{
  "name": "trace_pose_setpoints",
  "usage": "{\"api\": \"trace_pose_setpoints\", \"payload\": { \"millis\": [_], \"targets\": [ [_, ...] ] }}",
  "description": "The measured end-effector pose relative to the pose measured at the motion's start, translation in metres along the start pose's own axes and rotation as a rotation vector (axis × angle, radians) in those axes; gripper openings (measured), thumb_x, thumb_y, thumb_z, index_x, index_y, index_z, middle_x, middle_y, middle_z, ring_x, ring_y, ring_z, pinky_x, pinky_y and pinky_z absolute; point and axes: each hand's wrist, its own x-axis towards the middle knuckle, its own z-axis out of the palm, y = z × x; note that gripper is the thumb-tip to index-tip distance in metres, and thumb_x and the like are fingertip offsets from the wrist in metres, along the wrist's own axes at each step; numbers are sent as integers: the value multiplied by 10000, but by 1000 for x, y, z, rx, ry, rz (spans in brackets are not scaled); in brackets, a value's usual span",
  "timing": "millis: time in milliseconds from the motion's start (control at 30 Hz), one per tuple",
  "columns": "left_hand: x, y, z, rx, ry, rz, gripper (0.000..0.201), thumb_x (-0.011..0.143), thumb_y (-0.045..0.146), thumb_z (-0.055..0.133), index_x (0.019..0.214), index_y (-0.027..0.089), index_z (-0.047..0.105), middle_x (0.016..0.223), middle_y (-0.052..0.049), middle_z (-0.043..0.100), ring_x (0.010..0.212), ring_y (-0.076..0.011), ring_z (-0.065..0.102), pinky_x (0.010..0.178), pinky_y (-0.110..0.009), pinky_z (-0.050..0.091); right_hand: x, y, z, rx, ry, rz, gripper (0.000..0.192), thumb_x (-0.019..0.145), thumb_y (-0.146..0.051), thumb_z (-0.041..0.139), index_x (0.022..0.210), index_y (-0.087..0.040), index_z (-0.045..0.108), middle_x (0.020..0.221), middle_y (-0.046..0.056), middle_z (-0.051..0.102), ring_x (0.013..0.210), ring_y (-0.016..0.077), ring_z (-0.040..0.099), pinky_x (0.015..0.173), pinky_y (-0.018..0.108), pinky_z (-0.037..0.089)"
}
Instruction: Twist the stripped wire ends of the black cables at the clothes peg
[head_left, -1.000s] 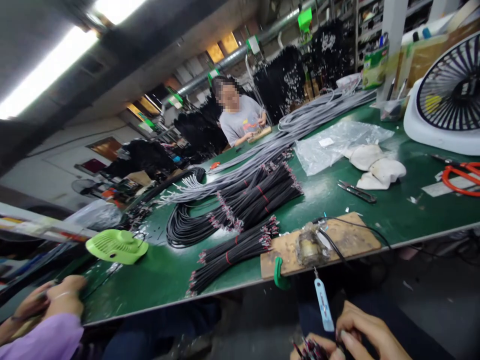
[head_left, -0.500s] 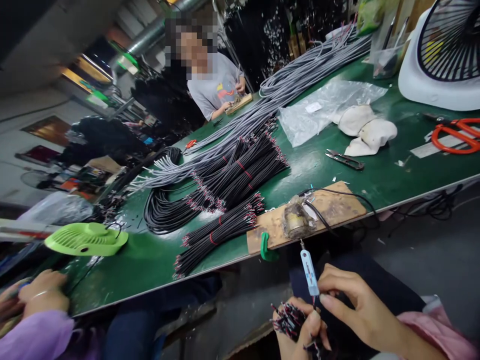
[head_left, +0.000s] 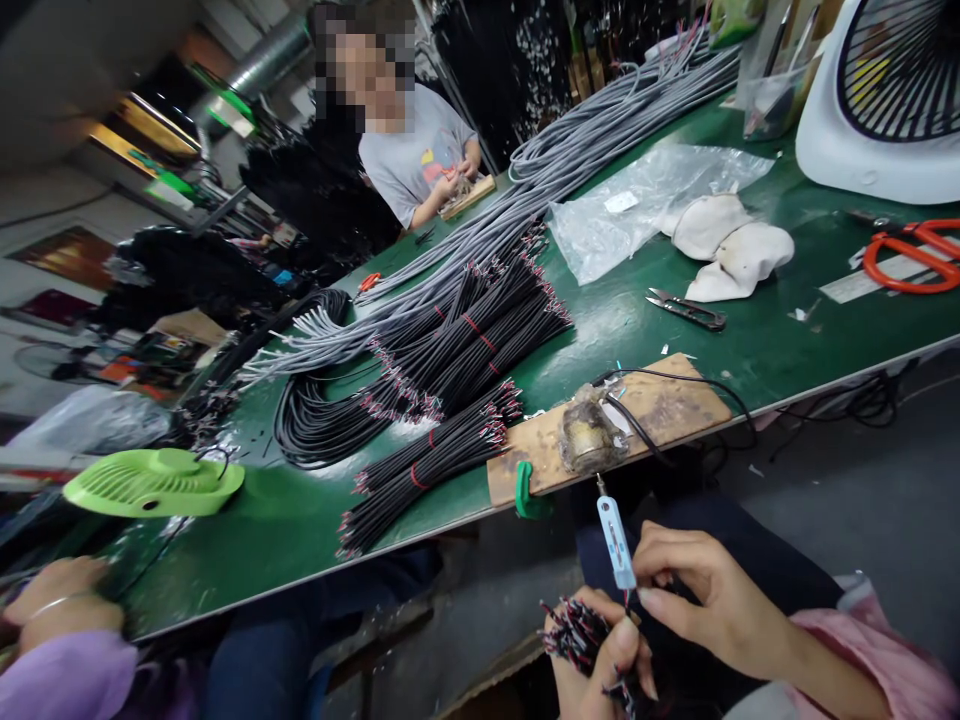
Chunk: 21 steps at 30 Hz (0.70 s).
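Observation:
Low at the front, my left hand (head_left: 600, 660) is closed around a bundle of thin black cables (head_left: 576, 632) with red and white wire ends. Its thumb and finger pinch a red-and-white wire end at the bottom of a light-blue slotted tool (head_left: 616, 545). My right hand (head_left: 697, 585) is closed, with thumb and forefinger at the tool's lower end. The tool's metal tip meets the small motor (head_left: 590, 440) mounted on a wooden board (head_left: 675, 405). A green clamp (head_left: 525, 490) sits at the board's front edge.
Tied black cable bundles (head_left: 457, 350) and long grey cables (head_left: 570, 150) lie across the green table (head_left: 607, 320). Snips (head_left: 686, 310), orange-handled scissors (head_left: 911, 260) and a white fan (head_left: 862, 150) are right. A green fan (head_left: 154, 482), a purple-sleeved co-worker's hand (head_left: 64, 600) and another person (head_left: 420, 150) are around.
The view has shifted slightly, so the table's contents sit a little further left. My hands keep their hold by the light-blue tool. The person across has brought both hands together.

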Motion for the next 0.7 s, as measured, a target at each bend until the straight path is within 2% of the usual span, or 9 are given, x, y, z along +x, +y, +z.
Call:
{"api": "trace_pose_setpoints", "payload": {
  "millis": [100, 233, 333, 400, 467, 567, 633, 700],
  "targets": [
    [0, 0, 0, -11, -20, -1, 253, 746, 379, 774, 704, 175, 631, 414, 23, 610, 252, -45, 444, 327, -124, 312, 0, 0, 0, 66, -28, 16, 122, 849, -228, 656, 822, -139, 734, 760, 63, 661, 739, 181, 570, 690, 309, 457],
    [1, 7, 8, 26, -7, 27, 258, 751, 366, 780, 673, 176, 624, 382, 38, 586, 268, -22, 434, 353, -95, 306, 0, -5, 2, -15, -5, -57, 157, 886, -204, 618, 796, -147, 732, 728, 71, 691, 732, 186, 592, 707, 330, 455],
    [1, 11, 13, 41, 5, 30, 248, 729, 369, 801, 678, 181, 647, 379, 54, 567, 282, -11, 424, 369, -88, 326, 0, -6, 4, -120, 76, -152, 161, 864, -167, 602, 744, -155, 708, 663, 56, 663, 664, 176, 553, 664, 331, 444],
    [0, 11, 14, 36, 13, 32, 239, 725, 377, 804, 688, 187, 663, 382, 53, 573, 285, -14, 423, 371, -95, 344, 0, -4, 8, -124, 137, -159, 157, 829, -144, 608, 696, -158, 690, 613, 38, 629, 612, 163, 521, 633, 322, 434],
    [-1, 9, 14, 29, 24, 33, 241, 727, 376, 800, 678, 186, 661, 378, 48, 575, 289, -20, 430, 369, -99, 356, 0, 3, 12, -40, 160, -86, 160, 798, -148, 628, 646, -157, 677, 577, 19, 583, 587, 153, 496, 598, 303, 422],
    [-1, 7, 13, 28, 38, 19, 278, 721, 380, 798, 643, 172, 630, 359, 43, 558, 287, -27, 433, 353, -92, 336, -3, 16, 16, 225, 113, 118, 187, 780, -250, 678, 628, -141, 671, 614, 13, 551, 607, 146, 507, 562, 270, 415],
    [-1, 7, 11, 34, 45, 12, 293, 720, 390, 795, 636, 169, 620, 359, 44, 549, 278, -23, 421, 340, -87, 306, -6, 22, 15, 377, 66, 218, 244, 781, -332, 700, 650, -129, 672, 650, 15, 560, 619, 141, 522, 576, 262, 426],
    [0, 8, 10, 39, 46, 16, 293, 724, 394, 791, 638, 168, 624, 364, 48, 545, 271, -16, 410, 340, -86, 289, -8, 24, 12, 435, 54, 262, 274, 798, -376, 700, 684, -127, 681, 671, 17, 585, 639, 144, 546, 620, 268, 447]
  ]
}}
